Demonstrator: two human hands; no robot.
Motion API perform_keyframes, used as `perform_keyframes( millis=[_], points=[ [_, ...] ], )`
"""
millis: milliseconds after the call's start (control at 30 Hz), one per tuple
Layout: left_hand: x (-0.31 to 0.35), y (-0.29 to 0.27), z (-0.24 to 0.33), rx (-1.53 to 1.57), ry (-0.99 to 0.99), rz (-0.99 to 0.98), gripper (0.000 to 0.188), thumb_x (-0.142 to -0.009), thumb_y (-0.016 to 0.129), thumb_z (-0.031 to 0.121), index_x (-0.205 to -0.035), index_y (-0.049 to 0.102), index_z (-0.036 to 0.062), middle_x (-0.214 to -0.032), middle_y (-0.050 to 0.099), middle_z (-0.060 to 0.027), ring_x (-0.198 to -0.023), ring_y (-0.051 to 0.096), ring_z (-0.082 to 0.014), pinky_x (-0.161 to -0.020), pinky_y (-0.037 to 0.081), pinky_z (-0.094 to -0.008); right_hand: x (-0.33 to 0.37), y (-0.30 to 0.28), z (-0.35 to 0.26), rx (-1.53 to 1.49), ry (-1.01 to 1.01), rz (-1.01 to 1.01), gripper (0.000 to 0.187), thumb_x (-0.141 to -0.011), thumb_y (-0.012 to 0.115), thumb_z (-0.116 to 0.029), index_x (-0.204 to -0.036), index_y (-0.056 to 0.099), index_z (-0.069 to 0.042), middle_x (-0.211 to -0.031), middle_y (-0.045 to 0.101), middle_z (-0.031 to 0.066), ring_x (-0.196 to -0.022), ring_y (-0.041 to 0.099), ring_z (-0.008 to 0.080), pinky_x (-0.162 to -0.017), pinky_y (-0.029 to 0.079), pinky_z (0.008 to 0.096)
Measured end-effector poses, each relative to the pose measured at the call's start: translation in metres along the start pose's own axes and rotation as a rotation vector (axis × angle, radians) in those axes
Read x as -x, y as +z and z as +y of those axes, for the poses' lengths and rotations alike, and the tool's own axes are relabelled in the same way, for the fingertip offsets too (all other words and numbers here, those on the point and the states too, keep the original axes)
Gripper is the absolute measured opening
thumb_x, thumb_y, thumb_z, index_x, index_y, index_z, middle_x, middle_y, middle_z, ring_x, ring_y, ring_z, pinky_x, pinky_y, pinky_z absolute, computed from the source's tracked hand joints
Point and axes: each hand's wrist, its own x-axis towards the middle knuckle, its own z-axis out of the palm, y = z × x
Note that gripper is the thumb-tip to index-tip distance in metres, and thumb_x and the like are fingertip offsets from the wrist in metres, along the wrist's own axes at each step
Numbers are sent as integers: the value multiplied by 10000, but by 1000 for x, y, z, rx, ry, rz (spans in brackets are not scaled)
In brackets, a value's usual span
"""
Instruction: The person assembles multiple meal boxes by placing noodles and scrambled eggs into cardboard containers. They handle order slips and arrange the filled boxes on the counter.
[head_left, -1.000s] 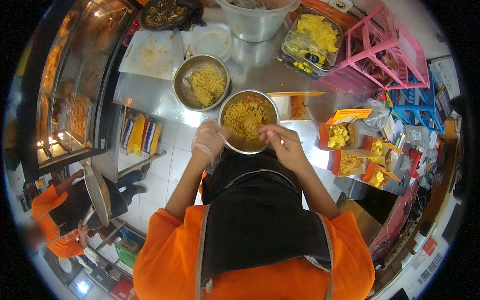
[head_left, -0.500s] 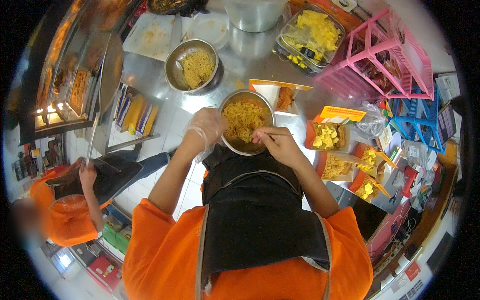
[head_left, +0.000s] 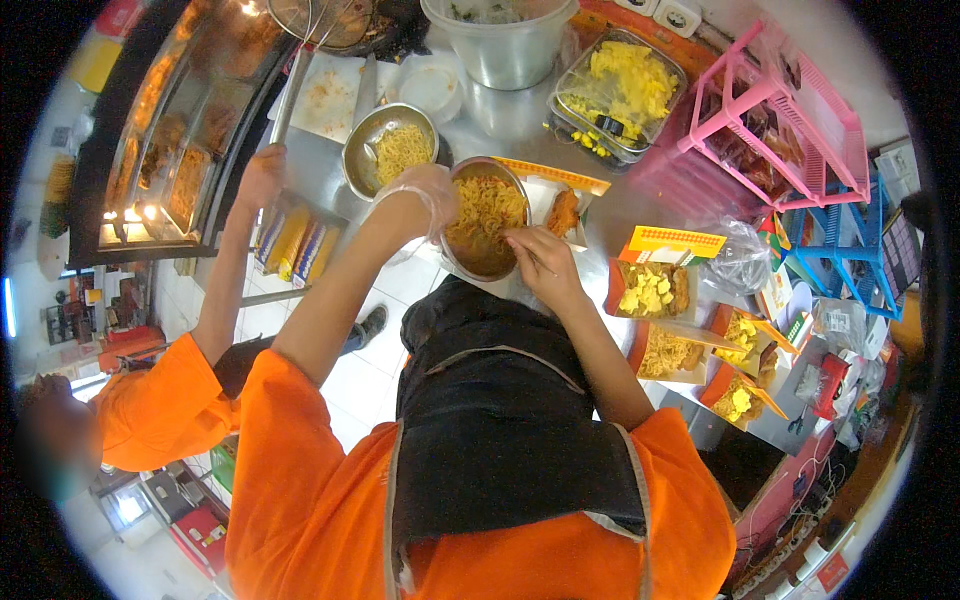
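A steel bowl [head_left: 463,262] of seasoned noodles [head_left: 490,212] tilts in front of me at the table's near edge. My left hand [head_left: 425,200], in a clear plastic glove, is closed on the bowl's left rim; its fingertips are partly hidden. Over the bowl's lower right side, my bare right hand [head_left: 545,262] pinches a thin metal utensil whose head I cannot make out. Just right of the bowl, an open paper box [head_left: 580,230] holds a piece of fried chicken [head_left: 562,214]. Behind and to the left stands another steel bowl [head_left: 354,172] with plain noodles [head_left: 403,152].
Filled food boxes [head_left: 655,285] stand at right, below a pink rack [head_left: 790,100] and a blue rack [head_left: 845,240]. A tub of yellow egg pieces [head_left: 625,90] and a large pot [head_left: 500,50] sit behind. At left, a co-worker's arm [head_left: 235,240] holds a strainer [head_left: 300,60].
The noodle bowl has tipped and shifted slightly, both hands staying with it. The co-worker's arm has risen, carrying the strainer toward the back. My view has shifted a little.
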Motion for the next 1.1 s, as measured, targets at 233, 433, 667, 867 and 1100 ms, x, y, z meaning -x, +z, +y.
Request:
perform_keyframes(
  millis=[233,433,667,867,1100],
  points=[
    [-32,-20,2,-1,-155,125,226,-688,790,111,-886,776,2,-956,723,-226,-888,720,-347,-796,578,-412,4,12,29,-192,237,232,175,-996,581,-92,-1040,684,43,-980,725,135,-848,674,201,-792,541,321],
    [-56,-39,2,-161,-27,76,178,-735,738,109,-876,774,6,-908,721,-225,-873,720,-350,-789,577,-408,9,6,49,-648,530,493,270,-1057,498,-169,-1117,651,46,-984,707,104,-883,631,138,-814,511,255],
    [-63,-57,13,-109,-104,73,163,-769,721,114,-887,774,15,-937,726,-209,-888,719,-348,-796,577,-412,7,-8,55,-420,610,537,295,-1058,488,-189,-1104,653,51,-938,717,111,-798,649,135,-755,527,276],
    [-69,-52,13,-204,28,154,185,-784,731,129,-911,767,0,-960,726,-214,-914,719,-348,-809,580,-413,-1,-17,51,66,441,459,263,-1028,494,-156,-1037,670,39,-852,728,126,-731,691,179,-694,539,317],
    [-61,-73,22,-29,-153,62,212,-767,754,104,-938,761,-21,-1008,718,-233,-958,716,-361,-825,575,-421,-26,-23,42,250,457,352,220,-989,511,-156,-999,662,5,-795,688,224,-746,684,407,-664,524,460]
  ],
)
